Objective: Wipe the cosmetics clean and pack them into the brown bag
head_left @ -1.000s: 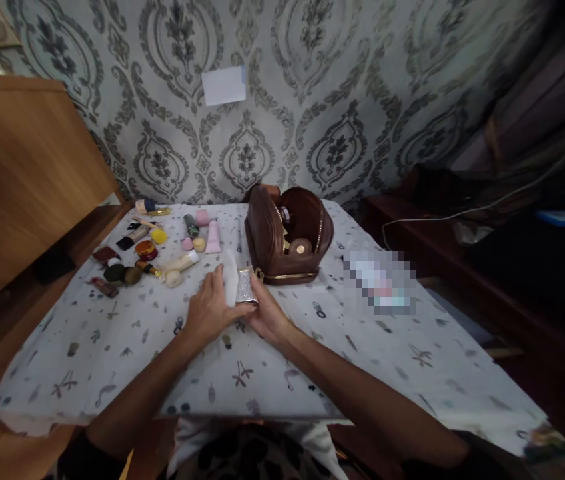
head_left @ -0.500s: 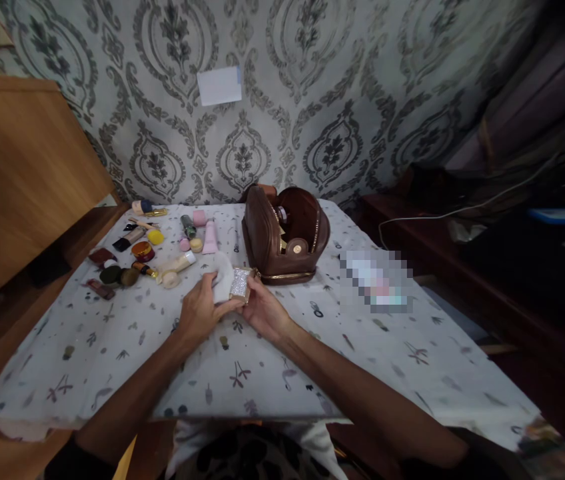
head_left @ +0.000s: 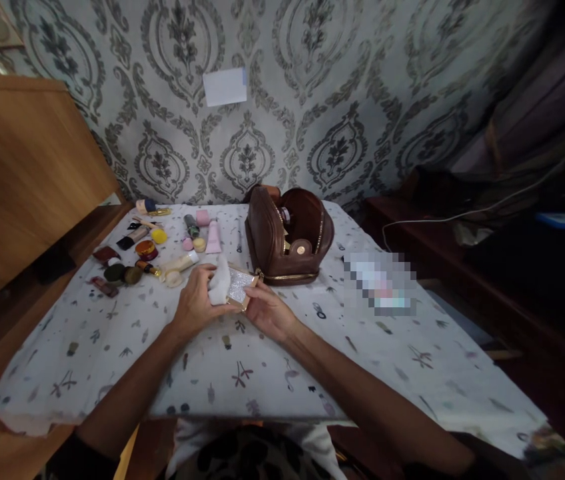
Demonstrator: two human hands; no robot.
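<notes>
My left hand (head_left: 196, 297) is closed on a soft white cloth or wipe (head_left: 219, 283), which presses against the left side of a small glittery silver case (head_left: 239, 285) with gold edges. From the right, the fingers of my right hand (head_left: 270, 312) grip this case, the thumb lying on its sparkly face. Both hands are above the table's front middle. Just behind them stands a brown cosmetic bag (head_left: 262, 237), unzipped, with a few items visible inside. What the case contains cannot be seen.
Cosmetics lie at the left on the patterned tablecloth (head_left: 242, 393): a pink tube (head_left: 213, 237), a red jar with a gold lid (head_left: 146, 250), a yellow item (head_left: 158, 236) and several others. A blurred-out object (head_left: 380, 283) lies right. A wooden cabinet (head_left: 22, 173) borders the left.
The glittery case has tilted so more of its sparkly face shows, and my right thumb now rests on it. The white cloth is more bunched up in my left hand.
</notes>
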